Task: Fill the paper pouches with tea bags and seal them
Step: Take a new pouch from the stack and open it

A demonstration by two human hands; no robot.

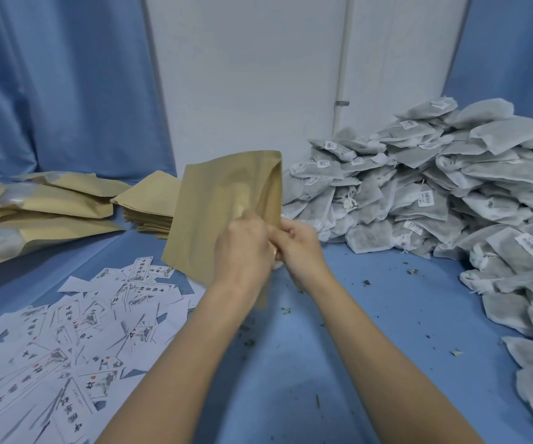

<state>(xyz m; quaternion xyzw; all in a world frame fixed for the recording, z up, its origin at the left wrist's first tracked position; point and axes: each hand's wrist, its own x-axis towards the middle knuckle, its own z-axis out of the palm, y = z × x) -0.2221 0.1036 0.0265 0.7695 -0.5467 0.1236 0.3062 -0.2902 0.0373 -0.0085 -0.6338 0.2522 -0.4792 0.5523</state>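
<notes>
A brown paper pouch [214, 206] is held upright above the blue table, its mouth edge turned to the right. My left hand [242, 248] grips its lower right part. My right hand [297, 248] pinches the pouch's right edge close to the left hand; a bit of white shows under the fingers, too hidden to name. A big heap of grey tea bags [435, 193] with white tags lies to the right of my hands.
A stack of flat empty pouches [150, 203] and several filled pouches [34, 216] lie at the left. Printed white labels [66, 341] are strewn at the lower left. Tea crumbs dot the blue cloth [371, 315]. Blue curtains and a white wall stand behind.
</notes>
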